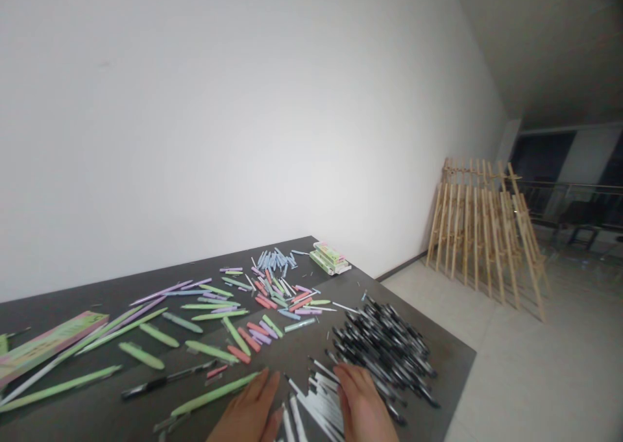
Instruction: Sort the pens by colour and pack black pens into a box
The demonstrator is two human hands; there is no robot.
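My left hand rests low on the dark table with its fingers stretched out, just left of a bunch of slim white sticks with dark tips that look like pen refills. On the other side of that bunch, the extended fingers of my right hand lie against the refills' edge. Neither hand is wrapped around anything. A green pen reaches up to the left fingers. Close beyond my right hand spreads a large heap of black-and-clear pens. The lower parts of both hands are cut off by the frame.
Green, red and purple pen parts lie scattered across the table. Light-blue pieces cluster at the back, near stacked cartons. A flat box lies left. Wooden racks stand on the floor beyond the table's right edge.
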